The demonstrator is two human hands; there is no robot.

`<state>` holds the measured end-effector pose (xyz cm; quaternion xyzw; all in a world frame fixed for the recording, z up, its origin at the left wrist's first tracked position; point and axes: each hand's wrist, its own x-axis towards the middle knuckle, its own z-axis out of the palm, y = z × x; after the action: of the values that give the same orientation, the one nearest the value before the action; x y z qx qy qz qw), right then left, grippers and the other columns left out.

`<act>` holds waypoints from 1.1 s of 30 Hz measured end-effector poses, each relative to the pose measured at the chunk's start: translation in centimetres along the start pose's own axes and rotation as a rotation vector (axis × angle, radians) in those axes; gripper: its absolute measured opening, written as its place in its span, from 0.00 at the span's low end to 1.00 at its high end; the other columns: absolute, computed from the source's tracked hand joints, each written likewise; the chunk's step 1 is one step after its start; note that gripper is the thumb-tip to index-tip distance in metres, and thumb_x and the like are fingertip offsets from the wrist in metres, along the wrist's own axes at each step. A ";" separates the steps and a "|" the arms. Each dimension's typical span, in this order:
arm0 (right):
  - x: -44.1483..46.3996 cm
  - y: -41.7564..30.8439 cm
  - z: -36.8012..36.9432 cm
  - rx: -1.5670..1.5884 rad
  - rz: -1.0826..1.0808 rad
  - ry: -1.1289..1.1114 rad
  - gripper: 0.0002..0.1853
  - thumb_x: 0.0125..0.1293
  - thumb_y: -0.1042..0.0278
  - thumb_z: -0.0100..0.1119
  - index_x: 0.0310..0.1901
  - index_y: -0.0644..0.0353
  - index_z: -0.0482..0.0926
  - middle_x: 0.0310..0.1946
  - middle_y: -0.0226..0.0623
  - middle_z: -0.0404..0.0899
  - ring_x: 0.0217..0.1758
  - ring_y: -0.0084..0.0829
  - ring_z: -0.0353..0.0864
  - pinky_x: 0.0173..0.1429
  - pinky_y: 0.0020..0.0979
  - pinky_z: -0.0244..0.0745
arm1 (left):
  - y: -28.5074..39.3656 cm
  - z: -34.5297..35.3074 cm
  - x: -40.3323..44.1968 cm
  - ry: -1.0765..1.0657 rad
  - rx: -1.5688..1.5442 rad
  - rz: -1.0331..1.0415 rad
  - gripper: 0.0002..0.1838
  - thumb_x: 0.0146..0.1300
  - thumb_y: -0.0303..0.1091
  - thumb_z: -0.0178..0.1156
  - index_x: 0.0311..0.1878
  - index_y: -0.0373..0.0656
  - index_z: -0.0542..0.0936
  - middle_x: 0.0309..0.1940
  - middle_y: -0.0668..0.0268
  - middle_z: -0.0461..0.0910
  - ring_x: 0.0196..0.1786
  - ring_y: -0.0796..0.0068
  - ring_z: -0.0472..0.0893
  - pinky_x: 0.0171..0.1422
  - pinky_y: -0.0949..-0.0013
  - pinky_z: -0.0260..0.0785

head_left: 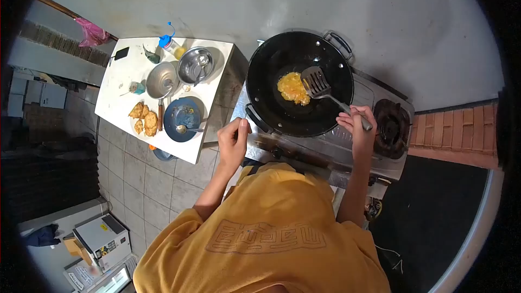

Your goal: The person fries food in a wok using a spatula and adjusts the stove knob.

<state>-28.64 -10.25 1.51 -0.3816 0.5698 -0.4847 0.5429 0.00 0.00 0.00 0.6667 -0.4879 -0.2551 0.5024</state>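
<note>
**Yellow patty in wok, slotted spatula at its edge, right hand on the handle**

Yellow patty (pixel 293 88): 1 piece, uneven outline, lying on the floor of the black wok (pixel 277 114), about the middle. The wok has 2 loop handles and sits on the left part of the stove (pixel 363 95).

Slotted spatula (pixel 316 82): blade inside the wok, just at the patty's right side, overlapping it in this view; contact cannot be confirmed. Its handle slants out over the wok's right rim.

Right hand (pixel 359 121): fingers wrapped around the spatula handle, grasping it near the end; the tip of the handle sticks out past the grip.

Left hand (pixel 233 142): fingers curled closed, thumb laid against the index finger. Position just beside the wok's near loop handle; cannot tell whether they touch.

Stove, right end: 1 exposed burner (pixel 390 126), near the right hand.

White table (pixel 122 78), left of the stove: blue plate (pixel 183 109) with a spoon, at the near right corner. Fried pieces (pixel 150 123) by the near edge, left of the plate. Steel bowl (pixel 188 70) towards the far right corner. Metal pan (pixel 157 78) mid-table, brown handle pointing to the near edge. Blue-capped bottle (pixel 172 47) by the far edge.
</note>
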 end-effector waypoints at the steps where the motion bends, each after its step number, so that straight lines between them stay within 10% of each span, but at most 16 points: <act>1: 0.0 0.0 0.2 0.037 0.002 -0.009 0.07 0.72 0.72 0.55 0.44 0.67 0.76 0.36 0.52 0.83 0.39 0.40 0.88 0.45 0.34 0.87 | 0.1 0.0 0.0 0.008 -0.003 0.022 0.19 0.74 0.32 0.53 0.26 0.32 0.74 0.18 0.61 0.73 0.22 0.75 0.70 0.29 0.69 0.63; 33: 1.7 1.6 5.4 -0.308 -0.117 -0.147 0.07 0.68 0.74 0.56 0.31 0.64 0.72 0.24 0.32 0.77 0.23 0.19 0.80 0.28 0.23 0.76 | -0.1 -0.7 -1.0 0.006 0.024 -0.013 0.19 0.74 0.33 0.53 0.25 0.32 0.75 0.18 0.60 0.76 0.22 0.73 0.75 0.30 0.68 0.66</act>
<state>-23.40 -12.27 -0.12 -0.5271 0.5731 -0.3932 0.4890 0.20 1.17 0.00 0.6767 -0.4850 -0.2502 0.4942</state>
